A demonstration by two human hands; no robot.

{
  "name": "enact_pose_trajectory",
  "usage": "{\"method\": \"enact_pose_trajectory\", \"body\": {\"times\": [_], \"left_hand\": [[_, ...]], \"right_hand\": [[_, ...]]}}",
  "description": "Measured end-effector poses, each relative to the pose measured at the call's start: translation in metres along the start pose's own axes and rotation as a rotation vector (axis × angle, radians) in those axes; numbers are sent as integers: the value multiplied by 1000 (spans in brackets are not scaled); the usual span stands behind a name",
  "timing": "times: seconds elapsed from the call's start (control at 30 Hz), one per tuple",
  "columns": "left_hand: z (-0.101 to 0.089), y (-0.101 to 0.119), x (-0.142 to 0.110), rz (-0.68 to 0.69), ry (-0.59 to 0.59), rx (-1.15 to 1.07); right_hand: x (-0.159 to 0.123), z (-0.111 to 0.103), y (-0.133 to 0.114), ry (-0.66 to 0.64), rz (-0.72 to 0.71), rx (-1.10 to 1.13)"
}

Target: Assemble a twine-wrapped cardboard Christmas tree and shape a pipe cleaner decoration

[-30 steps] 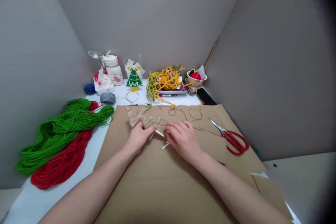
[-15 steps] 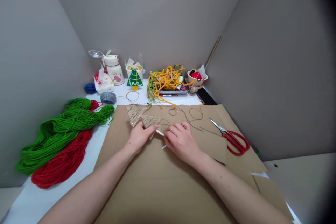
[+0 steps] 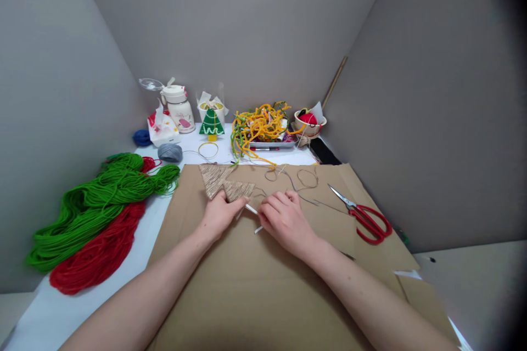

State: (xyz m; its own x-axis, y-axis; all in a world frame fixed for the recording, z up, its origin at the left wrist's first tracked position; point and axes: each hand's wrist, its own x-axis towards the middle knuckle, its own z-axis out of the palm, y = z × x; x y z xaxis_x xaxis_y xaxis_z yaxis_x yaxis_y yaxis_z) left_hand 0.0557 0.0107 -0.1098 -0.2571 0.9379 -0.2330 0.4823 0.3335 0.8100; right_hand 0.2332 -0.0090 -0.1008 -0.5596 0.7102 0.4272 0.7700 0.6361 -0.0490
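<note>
Two twine-wrapped cardboard triangles [image 3: 224, 182] lie on a brown cardboard sheet [image 3: 255, 279]. My left hand [image 3: 218, 218] is closed on the nearer triangle's lower corner, thumb on top. A thin white stick [image 3: 252, 209] pokes out from under that triangle towards my right hand [image 3: 284, 219]. The right hand's fingers are curled and pressed down over the stick's end and a second white stick [image 3: 258, 229]. Loose loops of twine [image 3: 307, 177] lie just beyond the right hand.
Red-handled scissors [image 3: 366, 219] rest on the cardboard at the right. Green yarn [image 3: 102, 197] and red yarn [image 3: 94, 255] are piled at the left. At the back stand a white bottle [image 3: 178, 111], a green felt tree [image 3: 211, 123], a tray of orange cords [image 3: 259, 126] and a small bowl [image 3: 309, 120].
My right hand has slid slightly left towards the triangle and closed over the white sticks. The left hand has stayed on the triangle.
</note>
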Motion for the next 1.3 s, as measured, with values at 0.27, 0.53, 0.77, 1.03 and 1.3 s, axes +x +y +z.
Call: {"method": "enact_pose_trajectory", "body": {"times": [0.27, 0.53, 0.77, 1.03, 1.3], "left_hand": [[2, -4, 2, 15, 14, 5], [0, -1, 0, 5, -9, -12], [1, -3, 2, 3, -2, 4], [1, -2, 1, 3, -22, 12], [1, -4, 2, -1, -39, 5]], "right_hand": [[0, 2, -1, -17, -26, -34], [-1, 6, -1, -24, -24, -77], [-1, 5, 0, 18, 11, -90], [-1, 3, 1, 75, 93, -65], [-1, -2, -2, 25, 108, 31]]}}
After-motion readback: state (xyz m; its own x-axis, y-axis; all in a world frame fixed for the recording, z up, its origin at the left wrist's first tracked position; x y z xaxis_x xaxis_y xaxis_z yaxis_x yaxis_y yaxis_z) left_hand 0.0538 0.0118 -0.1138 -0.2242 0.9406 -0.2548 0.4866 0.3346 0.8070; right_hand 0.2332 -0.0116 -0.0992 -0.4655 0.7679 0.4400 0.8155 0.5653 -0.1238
